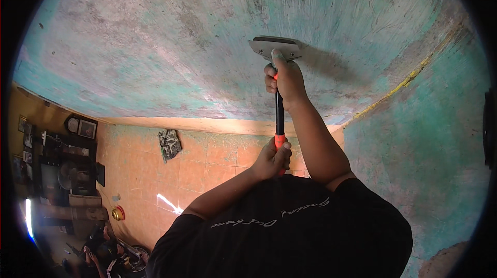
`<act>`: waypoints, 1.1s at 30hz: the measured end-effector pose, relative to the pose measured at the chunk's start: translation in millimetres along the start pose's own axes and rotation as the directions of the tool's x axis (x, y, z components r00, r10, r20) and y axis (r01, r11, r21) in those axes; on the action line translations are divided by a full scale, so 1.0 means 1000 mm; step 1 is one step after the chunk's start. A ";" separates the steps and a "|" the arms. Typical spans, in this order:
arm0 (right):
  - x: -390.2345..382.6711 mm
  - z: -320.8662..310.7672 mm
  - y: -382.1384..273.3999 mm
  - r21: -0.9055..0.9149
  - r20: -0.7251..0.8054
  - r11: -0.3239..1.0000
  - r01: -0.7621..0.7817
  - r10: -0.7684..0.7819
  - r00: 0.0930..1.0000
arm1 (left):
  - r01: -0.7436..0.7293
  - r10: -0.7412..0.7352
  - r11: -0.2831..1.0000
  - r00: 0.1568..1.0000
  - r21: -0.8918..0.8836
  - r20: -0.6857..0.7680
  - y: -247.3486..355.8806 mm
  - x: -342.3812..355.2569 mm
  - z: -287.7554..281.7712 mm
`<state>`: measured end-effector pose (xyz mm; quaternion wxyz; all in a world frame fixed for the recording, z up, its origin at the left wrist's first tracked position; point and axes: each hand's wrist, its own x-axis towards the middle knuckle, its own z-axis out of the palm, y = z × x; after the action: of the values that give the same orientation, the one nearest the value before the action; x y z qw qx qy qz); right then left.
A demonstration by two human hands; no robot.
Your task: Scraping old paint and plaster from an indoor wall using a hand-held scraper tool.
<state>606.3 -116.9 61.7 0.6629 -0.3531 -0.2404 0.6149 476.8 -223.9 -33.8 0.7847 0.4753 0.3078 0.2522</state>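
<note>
A long-handled scraper with a wide grey metal head, a black shaft and orange-red grips stands upright in front of me. My right hand is closed around its neck, the thumb stretched up onto the head. Lower down, my left hand wraps the orange grip near the handle's end. The blade edge is at the wall, whose turquoise paint is worn and streaked with grey and white; from this angle I cannot tell whether it touches. A shadow falls to the right of the head.
Orange floor tiles with flakes on them lie below the wall. A crumpled dark patterned cloth or bag rests there. A yellow line marks the corner with a second green wall. Far left are dark shelves, a gold-red round object and another person.
</note>
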 end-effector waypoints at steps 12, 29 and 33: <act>0.003 0.005 -0.003 -0.061 0.020 0.997 0.047 -0.046 0.999 | 0.058 -0.059 0.998 0.998 0.014 0.036 0.012 0.004 -0.002; 0.000 0.004 -0.008 -0.060 -0.020 0.998 0.020 -0.021 1.000 | 0.038 -0.037 0.998 0.999 0.051 -0.017 0.012 0.006 0.005; -0.002 -0.004 -0.008 -0.069 -0.014 0.998 -0.004 0.003 1.000 | 0.071 -0.072 0.996 0.997 0.056 0.005 0.010 0.004 0.007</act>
<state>614.4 -119.3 65.0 0.6508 -0.3805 -0.2566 0.6048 483.6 -221.1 -23.7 0.7808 0.4865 0.3288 0.2137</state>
